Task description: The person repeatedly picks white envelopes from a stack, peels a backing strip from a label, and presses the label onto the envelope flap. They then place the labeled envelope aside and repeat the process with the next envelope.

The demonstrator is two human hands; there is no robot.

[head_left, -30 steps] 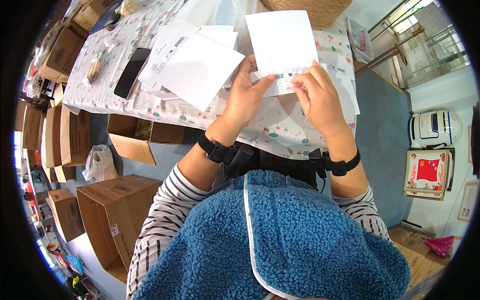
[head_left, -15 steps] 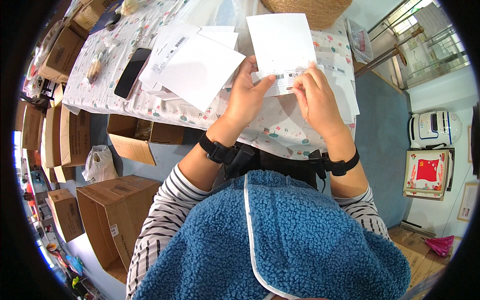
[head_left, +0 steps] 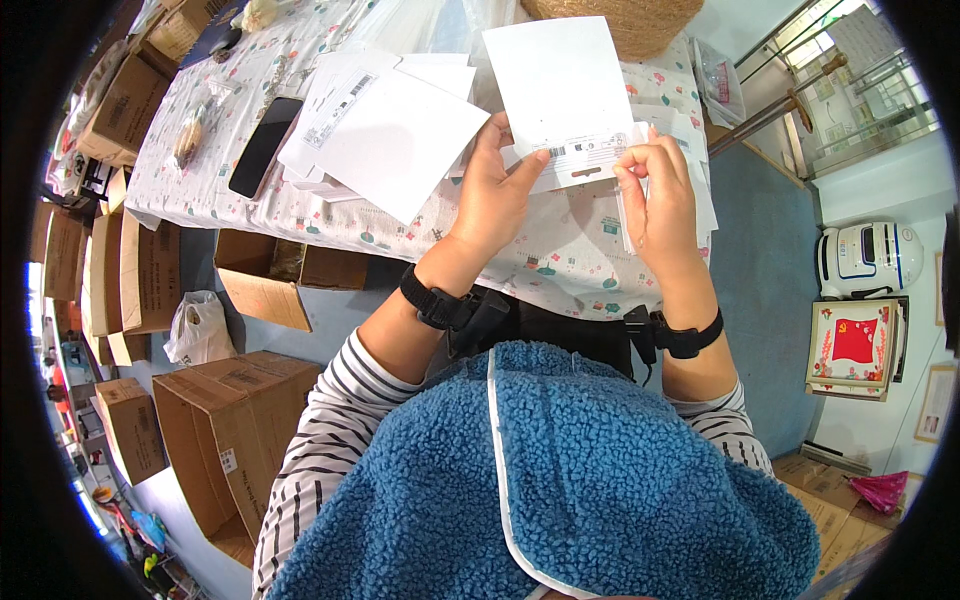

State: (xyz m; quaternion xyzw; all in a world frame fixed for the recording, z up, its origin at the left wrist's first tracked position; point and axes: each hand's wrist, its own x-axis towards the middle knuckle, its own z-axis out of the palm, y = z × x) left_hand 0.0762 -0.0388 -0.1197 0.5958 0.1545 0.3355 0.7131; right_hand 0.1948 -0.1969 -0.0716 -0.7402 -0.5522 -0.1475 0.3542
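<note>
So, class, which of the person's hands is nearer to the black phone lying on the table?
Left. The left hand grips the white card, on the same side as the black phone; the right hand pinches the card's other edge, farther off.

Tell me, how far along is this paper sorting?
Looks early to midway, though that is a guess. Several white sheets already lie spread on the patterned tablecloth. In hand: the left hand holds a white card upright while the right hand pinches its lower edge. More papers lie under the right hand.
</note>
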